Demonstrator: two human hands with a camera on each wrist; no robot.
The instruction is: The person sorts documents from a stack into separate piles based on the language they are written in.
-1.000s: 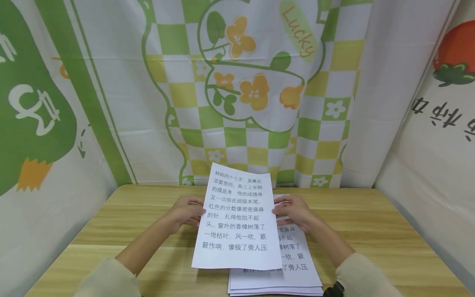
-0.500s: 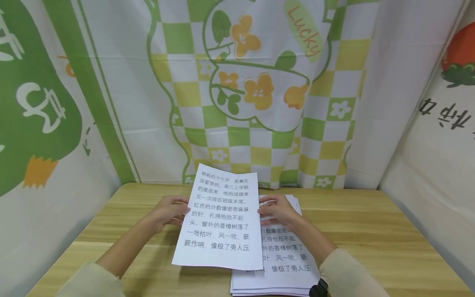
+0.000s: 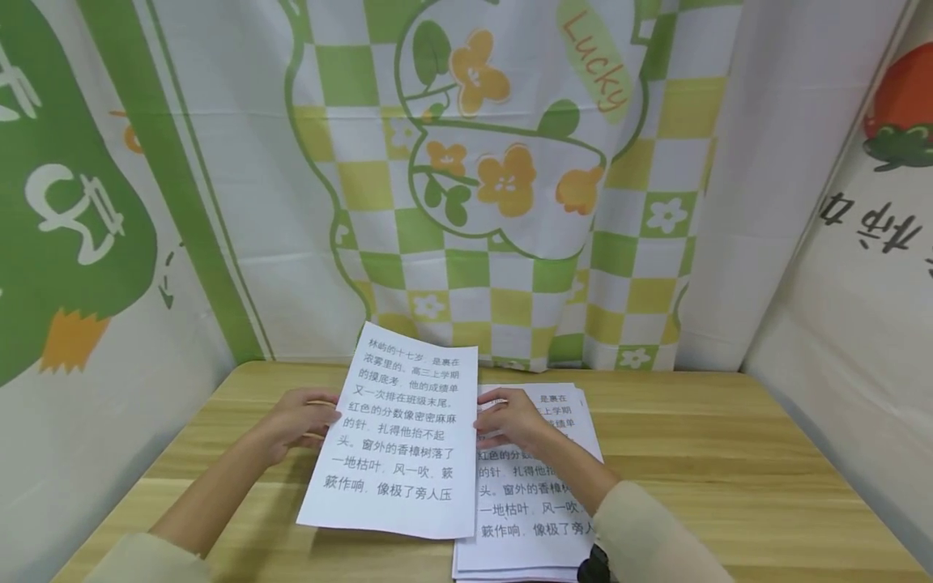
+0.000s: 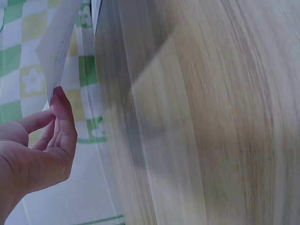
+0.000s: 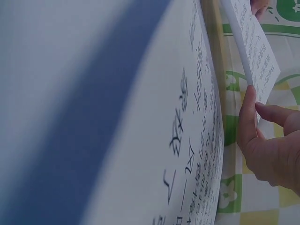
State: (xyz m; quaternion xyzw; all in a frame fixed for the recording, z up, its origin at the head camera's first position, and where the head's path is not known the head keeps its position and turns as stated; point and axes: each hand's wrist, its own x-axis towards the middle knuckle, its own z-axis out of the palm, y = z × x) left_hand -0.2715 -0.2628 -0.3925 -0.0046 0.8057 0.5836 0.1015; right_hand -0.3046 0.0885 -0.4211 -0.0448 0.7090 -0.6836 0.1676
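Note:
A printed sheet of paper hangs above the wooden table, tilted, its text facing the head camera. My left hand pinches its left edge, and the left wrist view has the sheet between thumb and fingers of that hand. On the opposite edge, my right hand pinches the paper; the right wrist view shows this hand gripping the sheet. To the right lies a stack of printed sheets, partly covered by the held sheet and the right forearm.
The wooden table ends at a green and yellow checked curtain behind. Printed cloth walls stand at both sides. A dark band sits at the right wrist, close to the stack.
Both hands have carried the sheet leftward, from over the stack to mostly beside it. More of the stack's top page shows now.

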